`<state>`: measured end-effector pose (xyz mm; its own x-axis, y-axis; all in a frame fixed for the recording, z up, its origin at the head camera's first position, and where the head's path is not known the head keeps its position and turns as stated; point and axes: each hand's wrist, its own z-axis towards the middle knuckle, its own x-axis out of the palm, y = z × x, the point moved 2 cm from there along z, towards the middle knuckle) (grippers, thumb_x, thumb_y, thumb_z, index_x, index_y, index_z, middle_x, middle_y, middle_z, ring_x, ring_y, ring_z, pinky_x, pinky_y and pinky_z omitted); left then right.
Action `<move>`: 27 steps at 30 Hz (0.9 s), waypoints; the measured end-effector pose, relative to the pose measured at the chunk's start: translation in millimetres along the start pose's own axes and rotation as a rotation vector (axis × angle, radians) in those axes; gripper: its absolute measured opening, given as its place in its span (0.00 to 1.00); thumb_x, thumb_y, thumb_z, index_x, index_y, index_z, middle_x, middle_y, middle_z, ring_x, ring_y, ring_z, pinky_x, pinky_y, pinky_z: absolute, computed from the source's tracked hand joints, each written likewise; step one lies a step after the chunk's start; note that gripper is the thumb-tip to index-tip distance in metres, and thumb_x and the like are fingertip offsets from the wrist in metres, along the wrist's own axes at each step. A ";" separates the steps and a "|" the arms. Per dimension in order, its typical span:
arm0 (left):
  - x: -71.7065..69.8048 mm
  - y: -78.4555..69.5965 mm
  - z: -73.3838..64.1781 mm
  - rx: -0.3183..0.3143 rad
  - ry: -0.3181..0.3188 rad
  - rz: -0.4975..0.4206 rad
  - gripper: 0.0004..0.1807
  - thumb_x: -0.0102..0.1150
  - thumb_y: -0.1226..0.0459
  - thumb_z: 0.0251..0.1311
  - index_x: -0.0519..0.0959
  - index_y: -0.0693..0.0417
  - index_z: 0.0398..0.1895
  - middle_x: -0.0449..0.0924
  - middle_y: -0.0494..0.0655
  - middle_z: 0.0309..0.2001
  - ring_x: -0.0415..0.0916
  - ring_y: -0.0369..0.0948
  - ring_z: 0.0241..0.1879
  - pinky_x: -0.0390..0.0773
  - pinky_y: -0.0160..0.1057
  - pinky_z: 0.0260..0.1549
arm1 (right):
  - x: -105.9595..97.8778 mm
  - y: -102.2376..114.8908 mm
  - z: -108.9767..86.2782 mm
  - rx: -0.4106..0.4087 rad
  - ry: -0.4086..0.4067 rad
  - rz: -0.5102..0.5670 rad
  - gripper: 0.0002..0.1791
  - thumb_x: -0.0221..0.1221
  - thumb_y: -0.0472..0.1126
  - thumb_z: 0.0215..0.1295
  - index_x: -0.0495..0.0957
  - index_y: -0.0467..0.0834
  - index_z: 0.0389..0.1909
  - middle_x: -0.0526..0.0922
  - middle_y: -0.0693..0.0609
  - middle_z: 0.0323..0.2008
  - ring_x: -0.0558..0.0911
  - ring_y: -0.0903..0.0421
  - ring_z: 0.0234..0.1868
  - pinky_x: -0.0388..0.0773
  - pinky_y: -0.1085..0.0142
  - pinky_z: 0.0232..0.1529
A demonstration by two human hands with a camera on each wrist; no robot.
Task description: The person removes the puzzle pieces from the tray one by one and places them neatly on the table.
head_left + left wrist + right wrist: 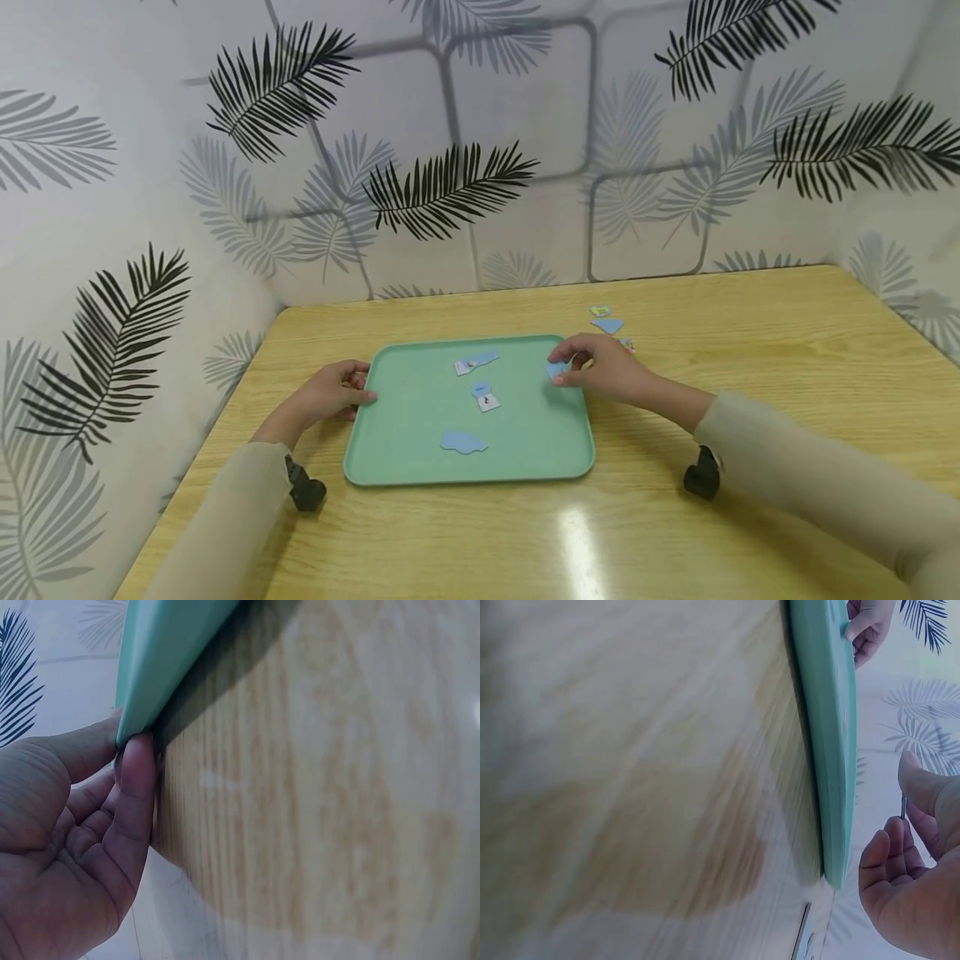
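A green tray (405, 450) lies on the wooden table. My left hand (337, 393) pinches its left rim between thumb and fingers, as the left wrist view shows close up. Over the tray's right side, my right hand (600, 367) pinches a small flat light-blue piece (556, 370); in the right wrist view it appears edge-on between the fingertips. On the tray lie other flat pieces: a blue and white strip (476, 362) at the back, a round blue piece (481, 388) against a white square piece (488, 403) in the middle, and a wavy blue piece (463, 442) in front.
Behind the right hand, beyond the tray, lie a green and white piece (601, 311), a blue triangular piece (608, 326) and a colourful piece (627, 343), partly hidden by the hand. A leaf-patterned wall (465, 267) borders the table's back edge.
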<state>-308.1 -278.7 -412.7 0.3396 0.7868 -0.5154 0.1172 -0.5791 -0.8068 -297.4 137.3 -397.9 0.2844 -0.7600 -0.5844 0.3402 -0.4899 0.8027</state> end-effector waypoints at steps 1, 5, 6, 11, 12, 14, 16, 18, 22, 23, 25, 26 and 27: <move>-0.2 -0.3 -0.3 0.005 0.004 0.002 0.29 0.60 0.70 0.64 0.63 0.67 0.66 0.66 0.53 0.41 0.69 0.43 0.34 0.78 0.38 0.29 | -2.4 -0.8 -2.7 0.004 -0.009 -0.007 0.15 0.71 0.38 0.55 0.82 0.40 0.44 0.82 0.50 0.39 0.77 0.53 0.38 0.75 0.65 0.34; -0.1 -0.7 -0.4 0.009 0.006 -0.004 0.29 0.61 0.70 0.64 0.63 0.67 0.66 0.65 0.53 0.40 0.69 0.43 0.34 0.77 0.38 0.29 | -11.5 -4.7 -13.8 0.031 -0.034 -0.022 0.14 0.70 0.38 0.57 0.82 0.41 0.44 0.82 0.50 0.41 0.76 0.53 0.39 0.76 0.63 0.34; -0.1 -0.8 -0.4 0.007 0.004 -0.007 0.29 0.61 0.70 0.64 0.64 0.67 0.66 0.65 0.53 0.40 0.69 0.43 0.34 0.77 0.38 0.29 | -13.7 -5.4 -16.9 0.035 -0.041 -0.026 0.14 0.70 0.39 0.58 0.82 0.41 0.45 0.82 0.50 0.41 0.76 0.53 0.39 0.76 0.63 0.35; -0.5 -1.5 -0.3 0.014 -0.003 0.008 0.29 0.60 0.70 0.65 0.63 0.67 0.67 0.65 0.52 0.40 0.69 0.44 0.34 0.77 0.38 0.29 | -22.8 -11.7 -30.2 0.071 -0.077 -0.033 0.15 0.69 0.40 0.59 0.82 0.40 0.45 0.81 0.48 0.44 0.76 0.52 0.40 0.75 0.63 0.37; -0.6 -1.4 -0.4 0.014 -0.006 0.009 0.29 0.60 0.70 0.64 0.63 0.67 0.67 0.65 0.52 0.40 0.69 0.44 0.34 0.77 0.38 0.29 | -24.3 -13.1 -32.6 0.077 -0.082 -0.035 0.15 0.69 0.40 0.59 0.82 0.40 0.45 0.81 0.48 0.44 0.76 0.52 0.40 0.75 0.63 0.37; -0.7 -1.3 -0.4 0.014 -0.006 0.010 0.29 0.60 0.70 0.65 0.63 0.67 0.67 0.65 0.53 0.39 0.69 0.44 0.34 0.77 0.38 0.29 | -26.8 -15.9 -37.4 0.093 -0.086 -0.041 0.14 0.69 0.40 0.59 0.82 0.39 0.45 0.81 0.47 0.43 0.76 0.52 0.40 0.75 0.64 0.36; -0.5 -0.8 -0.4 0.009 -0.006 0.007 0.29 0.60 0.70 0.64 0.64 0.67 0.66 0.65 0.53 0.40 0.69 0.43 0.34 0.77 0.38 0.29 | -29.2 -19.2 -41.5 0.110 -0.089 -0.045 0.15 0.69 0.40 0.59 0.81 0.39 0.45 0.81 0.47 0.43 0.76 0.52 0.40 0.75 0.64 0.35; -0.2 -0.8 -0.6 0.009 -0.002 0.004 0.29 0.60 0.70 0.64 0.63 0.67 0.67 0.65 0.53 0.40 0.69 0.43 0.34 0.77 0.38 0.29 | -31.6 -22.4 -44.6 0.129 -0.093 -0.053 0.15 0.69 0.40 0.59 0.81 0.38 0.45 0.81 0.47 0.42 0.76 0.51 0.40 0.75 0.64 0.35; 0.0 -0.3 -0.4 0.004 -0.004 0.003 0.29 0.60 0.70 0.64 0.63 0.67 0.67 0.65 0.53 0.40 0.69 0.43 0.34 0.78 0.38 0.29 | -36.6 -28.5 -47.2 0.162 -0.103 -0.066 0.16 0.69 0.40 0.59 0.81 0.38 0.46 0.81 0.46 0.42 0.77 0.51 0.40 0.75 0.64 0.36; -0.1 -0.2 -0.4 0.007 -0.003 0.006 0.29 0.60 0.70 0.64 0.63 0.67 0.67 0.65 0.53 0.40 0.69 0.43 0.34 0.78 0.38 0.29 | -38.0 -30.0 -47.3 0.168 -0.105 -0.074 0.16 0.69 0.40 0.59 0.81 0.38 0.46 0.81 0.46 0.42 0.76 0.51 0.40 0.75 0.63 0.36; -0.3 0.1 0.1 0.004 -0.007 0.007 0.29 0.60 0.70 0.64 0.63 0.67 0.67 0.65 0.53 0.40 0.69 0.43 0.34 0.78 0.38 0.29 | -40.6 -33.1 -47.4 0.178 -0.110 -0.091 0.17 0.69 0.41 0.59 0.82 0.37 0.47 0.80 0.45 0.42 0.76 0.50 0.41 0.74 0.62 0.37; -0.2 0.2 0.5 0.003 -0.010 0.006 0.29 0.60 0.70 0.64 0.63 0.67 0.67 0.65 0.53 0.40 0.69 0.43 0.33 0.78 0.38 0.29 | -41.7 -34.7 -47.5 0.182 -0.113 -0.099 0.17 0.69 0.41 0.60 0.82 0.37 0.48 0.80 0.45 0.42 0.76 0.50 0.41 0.74 0.62 0.38; -0.1 0.3 0.8 0.005 -0.008 0.009 0.30 0.60 0.70 0.64 0.63 0.67 0.67 0.65 0.53 0.40 0.69 0.43 0.34 0.78 0.38 0.29 | -42.7 -36.4 -47.9 0.187 -0.114 -0.105 0.18 0.68 0.42 0.60 0.82 0.38 0.48 0.80 0.44 0.43 0.76 0.50 0.41 0.73 0.61 0.39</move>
<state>-308.8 -278.8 -413.1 0.3327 0.7836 -0.5247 0.1095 -0.5847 -0.8038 -278.9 208.1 -407.9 0.1496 -0.7390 -0.6569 0.1873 -0.6312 0.7527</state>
